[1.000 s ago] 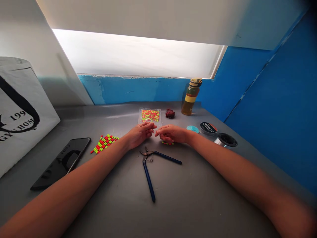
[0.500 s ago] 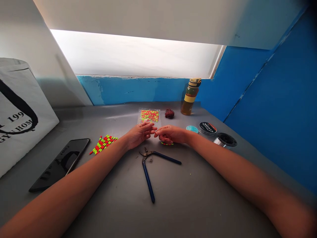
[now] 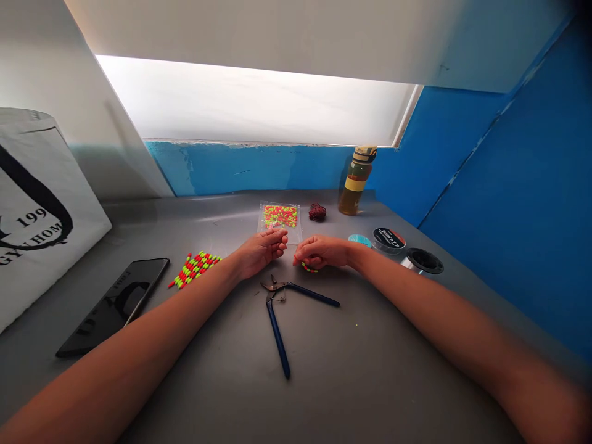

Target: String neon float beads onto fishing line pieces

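Observation:
My left hand (image 3: 266, 251) is closed, thumb and fingers pinched together; whatever is between them is too small to make out. Close by on its right, my right hand (image 3: 315, 251) is closed too, with a short string of red and yellow-green beads (image 3: 309, 267) showing under its fingers. A clear bag (image 3: 280, 216) of the same small beads lies just beyond the hands. On the near side, a pair of blue-handled pliers (image 3: 280, 296) rests with its jaws and handles spread. Left of my left wrist lies a beaded piece (image 3: 194, 268) with rows of red and yellow-green.
A black phone (image 3: 115, 305) lies at the left, by a white printed bag (image 3: 41, 209). Dark red cord (image 3: 317, 212) and a bottle (image 3: 356, 182) stand at the back. Spools (image 3: 388, 239), a light-blue disc (image 3: 359, 240) and a silver reel (image 3: 423, 261) sit right.
My left fingers have curled in more, and the gap between the hands has widened slightly. The bead string under my right hand now shows as a curve.

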### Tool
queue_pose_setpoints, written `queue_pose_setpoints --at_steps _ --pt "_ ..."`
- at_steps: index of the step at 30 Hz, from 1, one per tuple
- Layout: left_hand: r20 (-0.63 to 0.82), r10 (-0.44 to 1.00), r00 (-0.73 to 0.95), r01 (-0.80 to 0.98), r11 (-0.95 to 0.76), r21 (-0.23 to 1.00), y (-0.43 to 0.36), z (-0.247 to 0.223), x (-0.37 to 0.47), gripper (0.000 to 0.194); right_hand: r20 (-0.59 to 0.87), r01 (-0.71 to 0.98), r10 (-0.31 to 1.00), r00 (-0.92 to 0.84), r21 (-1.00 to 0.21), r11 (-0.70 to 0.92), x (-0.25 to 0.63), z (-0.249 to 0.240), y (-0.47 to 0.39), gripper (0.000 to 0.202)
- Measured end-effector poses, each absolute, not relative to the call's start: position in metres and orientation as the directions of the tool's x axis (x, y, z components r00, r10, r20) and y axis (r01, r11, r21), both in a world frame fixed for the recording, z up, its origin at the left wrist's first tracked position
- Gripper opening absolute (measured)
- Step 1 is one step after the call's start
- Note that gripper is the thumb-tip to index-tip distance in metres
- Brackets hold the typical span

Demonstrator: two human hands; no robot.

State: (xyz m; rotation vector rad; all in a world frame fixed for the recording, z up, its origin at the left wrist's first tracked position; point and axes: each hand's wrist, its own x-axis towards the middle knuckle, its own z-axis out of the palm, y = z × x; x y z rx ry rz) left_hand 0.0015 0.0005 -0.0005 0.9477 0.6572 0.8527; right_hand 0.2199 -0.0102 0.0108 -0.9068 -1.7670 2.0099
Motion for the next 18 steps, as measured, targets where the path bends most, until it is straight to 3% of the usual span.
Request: queue_pose_setpoints --at_steps 14,18 --pt "-0.104 0.851 0.515 -0.327 0.307 0.894 0.0007 -0.0028 0.0017 0.016 -0.291 0.296 0.519 -0.804 -0.952 -0.075 0.2214 0.0137 -0.0081 0.023" --pt "-0.097 0.857 0.507 -0.324 0.294 0.899 0.0005 -0.0023 0.0011 0.019 -0.289 0.268 0.531 -0.796 -0.956 -0.118 0.2202 0.0162 -0.0126 0.028"
